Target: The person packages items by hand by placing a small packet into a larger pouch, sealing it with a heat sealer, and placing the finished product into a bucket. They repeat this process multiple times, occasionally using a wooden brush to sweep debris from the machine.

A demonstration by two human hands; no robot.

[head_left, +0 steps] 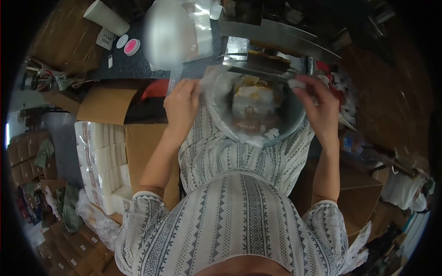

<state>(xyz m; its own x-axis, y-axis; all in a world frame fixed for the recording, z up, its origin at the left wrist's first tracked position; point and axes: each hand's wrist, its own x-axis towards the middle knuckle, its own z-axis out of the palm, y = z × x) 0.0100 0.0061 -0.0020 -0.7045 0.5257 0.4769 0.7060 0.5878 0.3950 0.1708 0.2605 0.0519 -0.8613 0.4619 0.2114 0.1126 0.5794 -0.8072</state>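
Observation:
My left hand is closed on the edge of a clear plastic bag, which is blurred at the left rim of a round basin. My right hand, over the basin's right rim, pinches a small white scrap. The grey basin rests at my lap. Inside it lie printed plastic packs and small white scraps. Film partly covers the basin, so some contents are hard to make out.
An open carton stands to my left, beside stacked white packs. On the dark table are a white cup, a pink-topped round tub and a blurred pale bag. Metal machinery lies ahead; another carton stands right.

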